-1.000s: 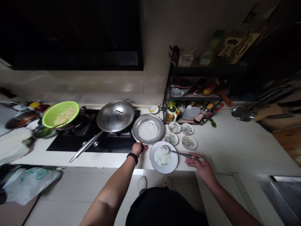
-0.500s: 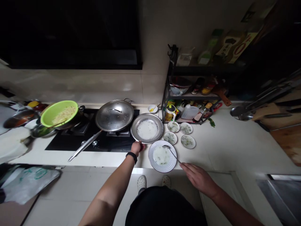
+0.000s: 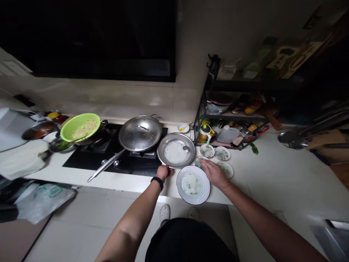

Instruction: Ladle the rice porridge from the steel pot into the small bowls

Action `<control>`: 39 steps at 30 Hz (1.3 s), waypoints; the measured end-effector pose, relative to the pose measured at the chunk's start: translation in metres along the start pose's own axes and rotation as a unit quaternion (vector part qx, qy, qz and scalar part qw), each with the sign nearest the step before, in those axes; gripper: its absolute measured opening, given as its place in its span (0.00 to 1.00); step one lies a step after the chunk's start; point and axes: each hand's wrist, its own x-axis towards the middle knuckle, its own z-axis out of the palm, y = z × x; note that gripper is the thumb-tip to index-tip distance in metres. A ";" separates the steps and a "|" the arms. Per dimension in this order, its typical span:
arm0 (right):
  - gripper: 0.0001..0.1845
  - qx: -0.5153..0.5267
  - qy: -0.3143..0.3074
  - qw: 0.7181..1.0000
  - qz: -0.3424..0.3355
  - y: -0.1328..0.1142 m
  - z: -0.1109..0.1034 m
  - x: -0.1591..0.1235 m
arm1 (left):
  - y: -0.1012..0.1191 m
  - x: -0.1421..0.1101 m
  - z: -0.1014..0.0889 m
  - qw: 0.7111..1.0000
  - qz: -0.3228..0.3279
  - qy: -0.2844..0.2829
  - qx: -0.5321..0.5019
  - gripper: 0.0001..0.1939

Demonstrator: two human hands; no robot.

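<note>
My left hand [image 3: 163, 172] grips the near rim of a round stainless steel plate [image 3: 176, 134] holding a thin milky liquid. A metal spoon [image 3: 187, 148] lies in that liquid near the plate's right edge. My right hand [image 3: 215, 174] is open, its fingers reaching over a small saucer [image 3: 200, 162] that they partly hide. Two more saucers [image 3: 223, 153] [image 3: 225, 170] with green-flecked residue sit to its right, and another [image 3: 207, 150] sits beyond it. Below the steel plate is a blue-striped white plate [image 3: 180, 185] with milky liquid.
To the left, a black hob [image 3: 79, 163] carries a lidded steel pan [image 3: 140, 133] with a long handle and a green bowl of noodles [image 3: 67, 133]. A wire rack [image 3: 203, 109] of bottles and jars stands at the back of the white counter.
The spoon has gone from the striped plate to the steel plate. My right hand has moved up and left, from the counter's front edge to over the saucers. The view has shifted slightly.
</note>
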 end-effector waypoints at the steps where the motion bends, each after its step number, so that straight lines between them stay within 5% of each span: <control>1: 0.21 0.001 -0.003 1.000 0.007 0.006 0.011 0.012 | 0.000 0.000 0.000 1.000 0.000 0.000 0.001 0.12; 6: 0.22 0.012 -0.035 0.998 0.048 0.029 0.050 0.047 | -0.001 0.002 0.000 1.000 -0.004 -0.001 -0.001 0.12; 10: 0.21 0.065 -0.049 0.993 0.090 0.036 0.059 0.045 | -0.002 0.005 0.000 1.000 -0.007 -0.001 -0.009 0.10; 13: 0.19 0.163 -0.022 0.969 0.186 0.035 0.067 0.037 | -0.002 0.005 -0.001 1.000 -0.009 -0.005 -0.015 0.10; 15: 0.19 0.254 0.027 0.921 0.295 0.033 0.074 0.033 | -0.001 0.005 -0.001 1.000 -0.010 -0.007 -0.017 0.11; 18: 0.18 0.380 0.105 0.812 0.430 0.028 0.080 0.030 | 0.000 0.004 -0.002 1.000 -0.012 -0.010 -0.017 0.11; 22: 0.13 0.459 0.142 0.732 0.483 0.018 0.075 0.029 | 0.000 0.004 -0.003 1.000 -0.011 -0.011 -0.015 0.10; 32: 0.10 0.488 0.163 0.718 0.468 -0.009 0.041 0.028 | 0.001 0.001 -0.003 1.000 -0.001 -0.013 -0.013 0.11; 39: 0.17 0.485 0.183 0.720 0.461 -0.021 0.008 0.012 | 0.001 0.001 -0.002 1.000 0.001 -0.016 -0.007 0.14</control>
